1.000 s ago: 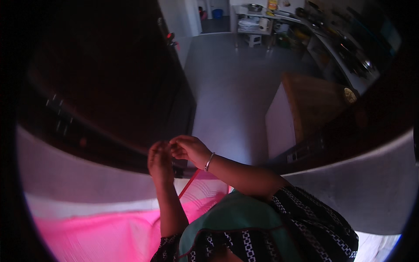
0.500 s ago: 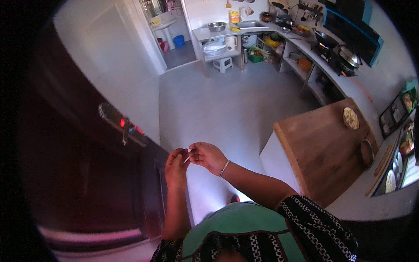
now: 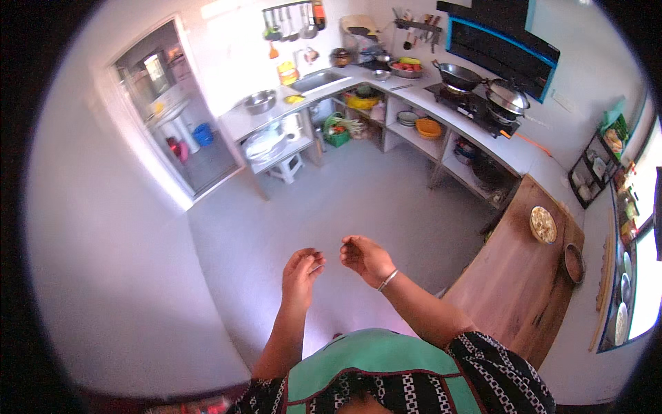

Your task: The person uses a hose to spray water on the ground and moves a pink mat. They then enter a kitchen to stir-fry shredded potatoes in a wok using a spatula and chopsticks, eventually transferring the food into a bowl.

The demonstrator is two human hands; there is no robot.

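My left hand [image 3: 301,272] is raised over the grey floor [image 3: 276,228], its fingers loosely bent and the thumb apart from them. A short gap to its right separates it from my right hand [image 3: 367,261], whose fingers are also half curled. I see nothing held in either hand, and neither one touches anything. A pale bracelet [image 3: 387,280] circles my right wrist. Nearest on the right stands a wooden-topped table [image 3: 493,293], bearing a bowl of pale food pieces [image 3: 543,226] and an empty-looking brown bowl [image 3: 574,263].
An L-shaped counter [image 3: 476,141] lines the far and right walls, with a sink [image 3: 321,83], a wok [image 3: 458,76] and a lidded pan [image 3: 507,96] on the stove. A white stool [image 3: 286,168] stands under it. At left, a doorway [image 3: 207,162] leads to a washbasin.
My hands, close together at the fingertips before, are now apart. The view has moved forward past the dark door, and the counter looks nearer.
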